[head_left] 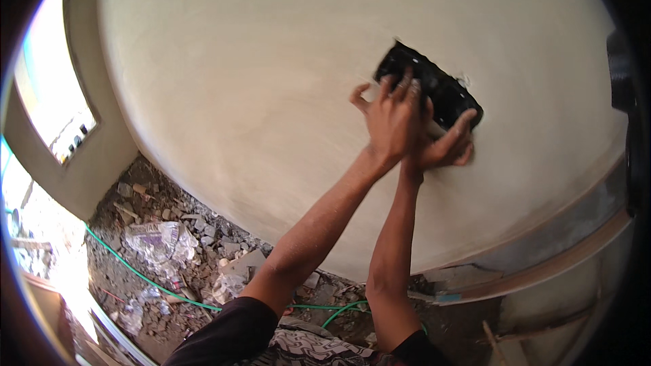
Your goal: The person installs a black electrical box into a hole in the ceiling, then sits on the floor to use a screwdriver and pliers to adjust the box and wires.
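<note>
A black rectangular box-like piece (454, 98), probably a wall box, sits tilted in or against the pale plastered wall (258, 68), its right end lower. Some plaster around its upper edge looks rough. My left hand (395, 118) lies over its lower left part, fingers spread and touching the black surface, with the thumb standing out to the left. Just below and to the right is my right hand (444, 149), partly covered by the left. One of its digits stretches up to the lower right corner, and others are bent and slightly blurred. Both hands look open.
Rubble (210, 230) and a crumpled clear plastic bag (159, 240) lie along the wall's foot. A green hose (146, 278) crosses the ground. Bright window opening (57, 88) at left; a brown strip (542, 268) runs low along the right; a dark object (620, 74) stands at the right edge.
</note>
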### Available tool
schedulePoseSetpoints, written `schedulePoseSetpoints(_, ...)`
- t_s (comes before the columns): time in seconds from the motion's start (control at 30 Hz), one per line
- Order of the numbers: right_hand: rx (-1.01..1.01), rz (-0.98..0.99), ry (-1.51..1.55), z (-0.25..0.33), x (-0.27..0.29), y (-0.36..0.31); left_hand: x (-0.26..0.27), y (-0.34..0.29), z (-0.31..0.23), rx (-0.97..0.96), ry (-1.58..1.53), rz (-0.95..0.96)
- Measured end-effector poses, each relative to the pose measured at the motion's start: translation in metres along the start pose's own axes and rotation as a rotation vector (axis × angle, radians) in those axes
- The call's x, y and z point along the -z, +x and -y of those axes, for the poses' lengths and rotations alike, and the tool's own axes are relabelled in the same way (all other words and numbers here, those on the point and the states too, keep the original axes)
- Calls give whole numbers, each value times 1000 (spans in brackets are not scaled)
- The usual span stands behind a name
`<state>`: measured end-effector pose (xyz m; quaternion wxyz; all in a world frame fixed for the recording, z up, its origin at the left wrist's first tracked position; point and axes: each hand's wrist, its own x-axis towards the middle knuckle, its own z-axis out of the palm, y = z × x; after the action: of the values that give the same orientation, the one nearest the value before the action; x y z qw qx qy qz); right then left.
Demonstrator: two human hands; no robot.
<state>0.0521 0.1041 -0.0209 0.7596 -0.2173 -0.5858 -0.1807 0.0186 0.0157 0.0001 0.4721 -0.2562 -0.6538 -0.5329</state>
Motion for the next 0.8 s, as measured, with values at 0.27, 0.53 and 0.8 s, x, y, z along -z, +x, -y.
schedulePoseSetpoints(0.27,68,-46,-25,3,5,9,-6,-1,-16,88,50,-51)
schedulePoseSetpoints(0.53,47,-20,-53,5,3,0,6,-2,-15,124,2,6)
schedulePoseSetpoints(0.8,27,56,-6,-1,7,1,-1,-1,-7,40,43,-56)
